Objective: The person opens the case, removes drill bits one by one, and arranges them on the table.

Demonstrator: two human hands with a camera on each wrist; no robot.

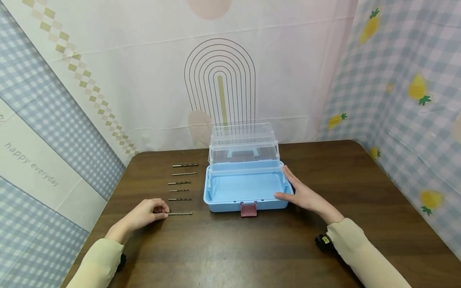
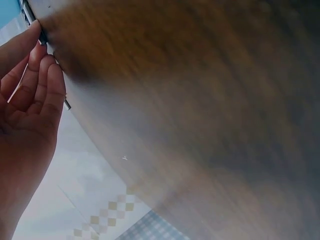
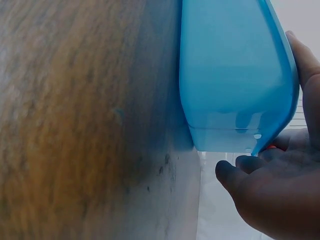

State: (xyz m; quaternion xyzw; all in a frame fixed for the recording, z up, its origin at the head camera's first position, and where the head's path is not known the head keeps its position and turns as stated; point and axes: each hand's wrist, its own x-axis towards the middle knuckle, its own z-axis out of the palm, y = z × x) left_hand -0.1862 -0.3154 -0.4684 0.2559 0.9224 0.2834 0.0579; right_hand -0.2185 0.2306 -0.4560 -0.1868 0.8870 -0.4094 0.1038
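My left hand point(image 1: 145, 214) pinches the shank end of a drill bit point(image 1: 181, 213), the nearest in a column of several. The bit lies at the table surface, its fluted end pointing right. In the left wrist view my thumb point(image 2: 22, 47) and fingertips meet at the dark shank. My right hand point(image 1: 304, 196) rests at the right end of a light blue toolbox point(image 1: 223, 207), thumb at the front right rim and fingers reaching straight along the side. The right wrist view shows the toolbox wall point(image 3: 235, 75) beside the hand, with the thumb at its rim.
More drill bits point(image 1: 180, 199) lie in spaced rows left of the toolbox. Its clear lid and trays point(image 1: 245, 152) stand raised at the back, and a purplish latch point(image 1: 248, 209) hangs at the front. A patterned cloth point(image 1: 155, 92) hangs behind the brown table point(image 1: 230, 256).
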